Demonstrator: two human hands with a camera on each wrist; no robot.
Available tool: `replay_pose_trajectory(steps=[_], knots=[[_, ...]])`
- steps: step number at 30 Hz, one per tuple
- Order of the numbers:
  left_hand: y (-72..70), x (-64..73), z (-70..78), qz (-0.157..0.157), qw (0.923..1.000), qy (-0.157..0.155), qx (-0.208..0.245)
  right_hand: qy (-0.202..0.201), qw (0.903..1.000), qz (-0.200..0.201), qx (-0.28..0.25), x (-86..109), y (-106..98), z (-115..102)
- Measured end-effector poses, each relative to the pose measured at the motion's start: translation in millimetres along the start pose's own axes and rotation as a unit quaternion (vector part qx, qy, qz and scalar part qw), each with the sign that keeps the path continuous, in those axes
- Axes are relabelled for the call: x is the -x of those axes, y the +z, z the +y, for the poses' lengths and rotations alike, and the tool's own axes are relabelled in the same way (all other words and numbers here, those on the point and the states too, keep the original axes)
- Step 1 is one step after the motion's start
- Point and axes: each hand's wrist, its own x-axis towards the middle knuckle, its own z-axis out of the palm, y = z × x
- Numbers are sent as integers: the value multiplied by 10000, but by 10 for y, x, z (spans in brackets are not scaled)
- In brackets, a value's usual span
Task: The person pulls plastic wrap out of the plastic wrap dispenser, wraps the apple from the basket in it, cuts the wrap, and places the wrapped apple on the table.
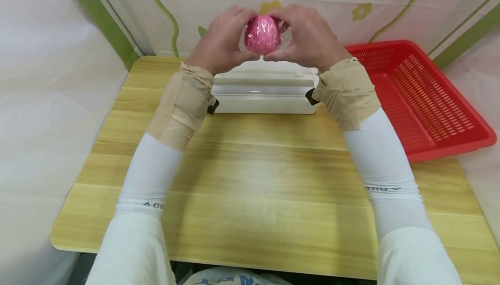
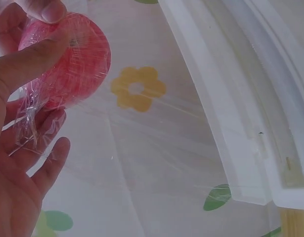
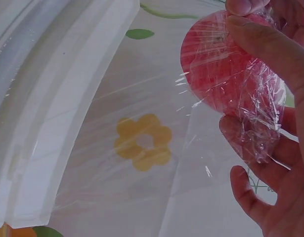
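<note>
Together, the left hand (image 1: pixel 220 41) and right hand (image 1: pixel 308 37) grasp a film-wrapped pink apple (image 1: pixel 262 34) with curled fingers, holding it above the white box (image 1: pixel 265 91), near the red basket (image 1: pixel 425 98).

Thin, glossy, crinkled clear film (image 3: pixel 255 123) wraps a smooth pink-red ball (image 1: pixel 262 34). The white box (image 1: pixel 265 89) looks like smooth plastic, the red basket (image 1: pixel 425 98) like perforated shiny plastic. The desk (image 1: pixel 265 180) shows pale matt wood grain.
</note>
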Motion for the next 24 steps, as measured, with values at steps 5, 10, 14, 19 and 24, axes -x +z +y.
replay_pose_trajectory(steps=[5, 10, 14, 19, 24], knots=[[-32, -27, 30, 52, 10000, -8, -16, -97, 9999, 119, 68, -5, -43, -10], [-75, -47, 58, 112, 9999, -25, -56, -79, 9997, 193, 139, -16, -91, -38], [-110, -59, 81, 135, 9999, -31, -103, 3, 9997, 162, 187, -20, -133, -72], [-154, -66, 111, 109, 9998, -100, -158, 38, 9996, 125, 248, -23, -183, -110], [-211, -78, 150, 59, 9994, -183, -283, -6, 9993, 98, 367, -45, -242, -149]])
